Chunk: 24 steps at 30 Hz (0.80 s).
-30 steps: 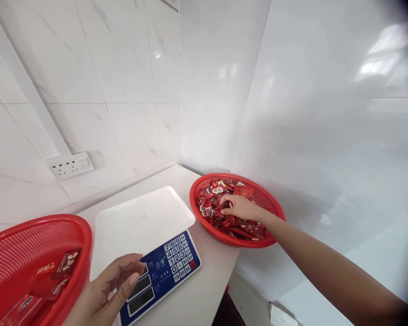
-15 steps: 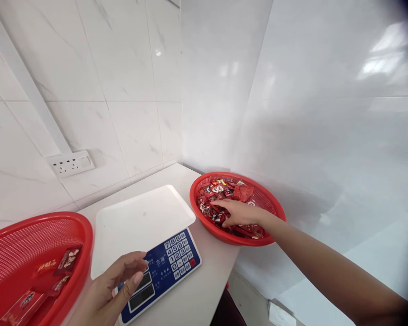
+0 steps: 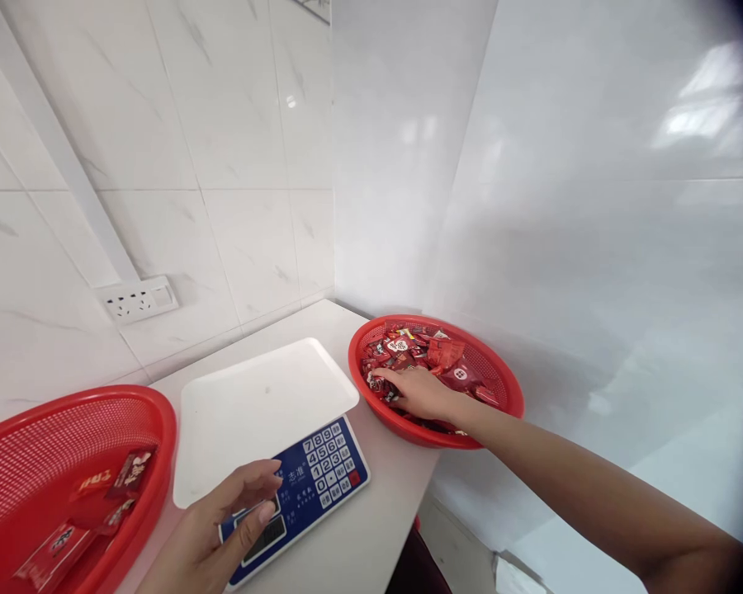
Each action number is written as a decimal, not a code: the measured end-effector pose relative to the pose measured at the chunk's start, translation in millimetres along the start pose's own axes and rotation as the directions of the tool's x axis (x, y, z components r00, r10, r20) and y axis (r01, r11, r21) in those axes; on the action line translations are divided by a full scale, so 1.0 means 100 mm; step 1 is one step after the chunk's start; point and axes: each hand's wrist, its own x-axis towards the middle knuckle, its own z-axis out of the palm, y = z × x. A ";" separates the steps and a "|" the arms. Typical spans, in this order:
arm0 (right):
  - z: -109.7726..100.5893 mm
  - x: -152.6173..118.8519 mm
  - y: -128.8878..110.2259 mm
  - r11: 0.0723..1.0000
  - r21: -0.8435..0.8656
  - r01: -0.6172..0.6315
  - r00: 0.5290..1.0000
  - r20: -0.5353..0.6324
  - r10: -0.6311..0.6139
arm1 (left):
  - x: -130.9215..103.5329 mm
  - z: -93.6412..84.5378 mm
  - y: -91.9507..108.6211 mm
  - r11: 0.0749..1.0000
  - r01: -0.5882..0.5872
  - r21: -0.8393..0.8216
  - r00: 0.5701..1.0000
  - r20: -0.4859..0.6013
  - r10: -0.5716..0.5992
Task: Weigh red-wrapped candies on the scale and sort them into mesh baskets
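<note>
My right hand (image 3: 422,393) reaches into the right red basket (image 3: 513,384), its fingers curled down at the red wrapped packets (image 3: 402,346); what its fingertips touch is too hidden to make out. My left hand (image 3: 223,520) hovers over the display end of the blue keypad panel of a scale (image 3: 331,462), thumb and fingers apart with nothing between them. Behind the panel lies the bare white weighing tray (image 3: 266,404). At the left, another red basket (image 3: 161,412) holds several red packets (image 3: 59,554).
Both baskets and the scale stand on a white table (image 3: 371,528) in a corner between tiled walls. A socket panel (image 3: 137,299) is on the left wall. Beyond the table's right edge, the floor shows with a white object (image 3: 515,576) on it.
My right hand has moved slightly left within the basket, uncovering a dark red packet to its right. My left hand stays over the scale. The view has shifted slightly.
</note>
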 end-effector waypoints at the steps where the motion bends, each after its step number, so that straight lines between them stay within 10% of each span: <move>1: -0.02 0.01 0.01 0.998 0.055 -0.011 1.000 -0.020 0.012 | 0.00 -0.01 -0.01 1.000 0.001 -0.001 1.000 0.001 -0.001; 12: -0.35 0.08 0.19 0.808 0.586 -0.057 0.912 -0.300 0.282 | 0.02 -0.02 -0.01 0.999 0.013 -0.045 0.999 0.036 -0.012; 24: -0.29 0.09 0.19 0.416 0.901 -0.124 0.883 -0.091 0.461 | 0.03 0.04 0.00 0.992 0.053 -0.115 0.998 0.050 -0.048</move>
